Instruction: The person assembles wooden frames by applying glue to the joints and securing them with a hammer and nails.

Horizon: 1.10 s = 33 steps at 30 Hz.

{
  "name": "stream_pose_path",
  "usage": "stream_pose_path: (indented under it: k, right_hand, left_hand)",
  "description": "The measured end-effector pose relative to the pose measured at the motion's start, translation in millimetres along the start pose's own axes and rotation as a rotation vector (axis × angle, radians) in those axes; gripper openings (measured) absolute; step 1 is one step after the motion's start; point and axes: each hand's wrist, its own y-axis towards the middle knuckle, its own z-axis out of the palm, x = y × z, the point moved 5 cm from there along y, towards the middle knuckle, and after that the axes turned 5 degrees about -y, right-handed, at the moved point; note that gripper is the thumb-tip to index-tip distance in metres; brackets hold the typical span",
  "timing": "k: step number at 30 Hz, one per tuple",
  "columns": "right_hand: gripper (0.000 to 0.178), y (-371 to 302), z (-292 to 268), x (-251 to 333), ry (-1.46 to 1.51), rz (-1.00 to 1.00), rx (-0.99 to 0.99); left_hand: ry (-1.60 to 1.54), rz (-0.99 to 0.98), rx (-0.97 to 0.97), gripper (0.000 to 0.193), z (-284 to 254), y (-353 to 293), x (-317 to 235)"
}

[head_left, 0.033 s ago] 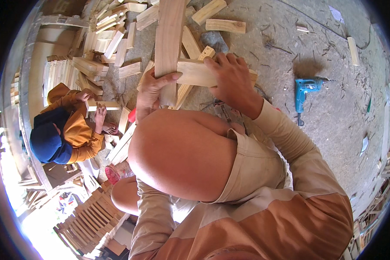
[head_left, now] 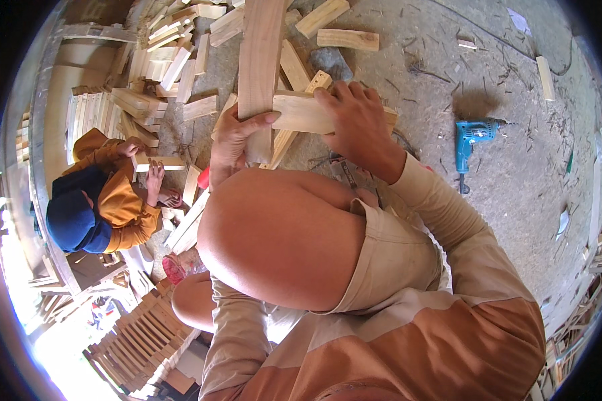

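My left hand is closed round the lower end of a long wooden board, its thumb lying across the face. From the right, my right hand grips a shorter wooden block, fingers over the top. The block's left end meets the board's right edge, so the two pieces lie crosswise beyond my knee. Beneath them a wooden strip with small holes runs at a slant, partly hidden. Whether the two pieces are fastened together, I cannot tell.
A blue power drill lies on the concrete floor at right. Loose wood blocks and a grey stone lie ahead. At left, another person sits holding a block, near stacked wood. Slatted wood is at lower left.
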Motion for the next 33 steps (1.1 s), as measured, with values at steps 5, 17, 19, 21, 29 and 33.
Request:
stream_pose_path:
  k: [5, 17, 19, 21, 29, 33]
  right_hand:
    - [0.057, 1, 3, 1, -0.011, 0.000, 0.001]
    - [0.060, 2, 9, -5, 0.015, 0.025, 0.049]
    - [0.060, 2, 11, -7, 0.015, 0.030, 0.045]
    - [0.062, 1, 11, -9, 0.007, 0.025, 0.036]
    - [0.062, 0, 15, -11, 0.025, 0.040, 0.019]
    - [0.060, 3, 17, -11, 0.114, 0.004, -0.045]
  left_hand:
    - [0.011, -0.010, -0.011, 0.049, -3, 1, 2]
    - [0.028, -0.010, 0.019, 0.051, -6, 11, 9]
    - [0.049, -0.001, 0.008, 0.053, -6, 13, 12]
    - [0.051, 0.010, 0.009, 0.055, -8, 16, 17]
    - [0.053, 0.045, 0.032, 0.053, 2, 12, 7]
    - [0.148, 0.044, 0.034, 0.053, -4, 14, 7]
